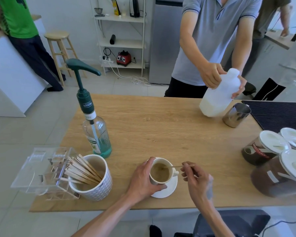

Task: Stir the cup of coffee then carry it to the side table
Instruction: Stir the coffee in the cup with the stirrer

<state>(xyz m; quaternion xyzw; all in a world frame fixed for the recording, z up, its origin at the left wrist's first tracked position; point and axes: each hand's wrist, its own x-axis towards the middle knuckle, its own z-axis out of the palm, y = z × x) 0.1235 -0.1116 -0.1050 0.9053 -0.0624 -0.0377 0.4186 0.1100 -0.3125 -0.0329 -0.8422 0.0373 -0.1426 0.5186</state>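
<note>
A white cup of milky coffee [161, 172] stands on a white saucer [167, 190] near the front edge of the wooden table [161, 127]. My left hand [142, 182] wraps around the cup's left side. My right hand [195, 178], to the right of the cup, pinches a thin wooden stirrer [175, 166] whose far end dips into the coffee.
A patterned mug of wooden stirrers [91, 178] and a clear acrylic holder [41, 170] stand at the left, a syrup pump bottle [94, 127] behind them. Lidded coffee jars [278, 170] sit at the right. Across the table a person holds a milk jug [219, 96] by a steel pitcher [236, 115].
</note>
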